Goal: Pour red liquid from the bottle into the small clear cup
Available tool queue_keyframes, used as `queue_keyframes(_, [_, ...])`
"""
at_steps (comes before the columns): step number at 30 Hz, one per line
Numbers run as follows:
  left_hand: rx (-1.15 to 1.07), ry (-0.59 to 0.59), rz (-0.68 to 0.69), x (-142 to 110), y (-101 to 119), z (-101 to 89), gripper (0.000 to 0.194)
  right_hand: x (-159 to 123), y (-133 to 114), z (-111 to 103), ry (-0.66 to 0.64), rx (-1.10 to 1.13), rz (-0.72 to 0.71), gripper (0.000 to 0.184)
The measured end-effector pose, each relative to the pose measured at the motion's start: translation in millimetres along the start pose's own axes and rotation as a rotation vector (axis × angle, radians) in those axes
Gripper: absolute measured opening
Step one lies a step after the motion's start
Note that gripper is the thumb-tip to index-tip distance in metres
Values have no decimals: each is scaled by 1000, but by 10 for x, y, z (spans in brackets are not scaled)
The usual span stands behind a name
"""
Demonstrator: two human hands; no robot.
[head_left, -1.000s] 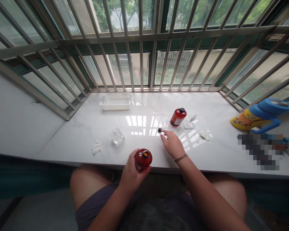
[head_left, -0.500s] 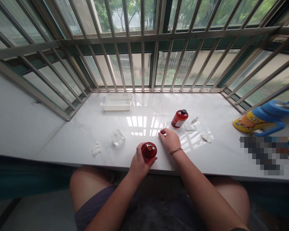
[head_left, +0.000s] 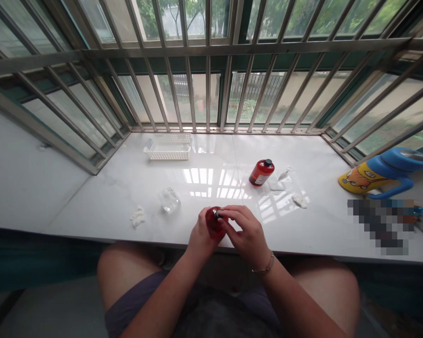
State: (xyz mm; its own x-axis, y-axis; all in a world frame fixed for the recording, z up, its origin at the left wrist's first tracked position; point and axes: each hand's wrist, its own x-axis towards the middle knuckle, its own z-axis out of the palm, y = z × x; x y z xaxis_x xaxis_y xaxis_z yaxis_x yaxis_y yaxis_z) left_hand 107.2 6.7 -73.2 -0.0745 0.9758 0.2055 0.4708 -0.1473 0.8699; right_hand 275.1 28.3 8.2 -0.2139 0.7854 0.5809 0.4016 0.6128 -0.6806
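Note:
My left hand (head_left: 200, 237) is wrapped round a small red bottle (head_left: 212, 222) held upright at the near edge of the white marble sill (head_left: 320, 225). My right hand (head_left: 245, 232) is over the bottle's mouth, its fingertips pinching a small black cap (head_left: 217, 214) against the neck. A second red bottle (head_left: 261, 172) with a black cap and a white label lies tilted farther back on the sill, beyond both hands.
A white perforated basket (head_left: 168, 147) stands at the back left by the window bars. A clear crumpled packet (head_left: 169, 200) and white wads (head_left: 137, 216) lie to the left, more white scraps (head_left: 299, 200) to the right. A blue and yellow jug (head_left: 384, 173) lies at far right.
My right hand picked the black cap off the sill and brought it back to the bottle's mouth. My left hand raised the bottle slightly toward the sill's edge.

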Motion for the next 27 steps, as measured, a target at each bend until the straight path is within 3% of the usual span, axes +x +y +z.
queue_keyframes(12, [-11,25,16,-6,8,19,66,-37,39,178,1,-124,-108,26])
queue_keyframes(18, [-44,7,-6,50,178,-131,87,-106,17,176,-44,-187,-132,37])
queue_keyframes(21, [11,-7,65,155,268,-210,87,-123,7,165,-59,-214,-131,41])
queue_keyframes(27, [115,-5,295,304,256,-149,56,-75,-55,112,-105,-219,-155,43])
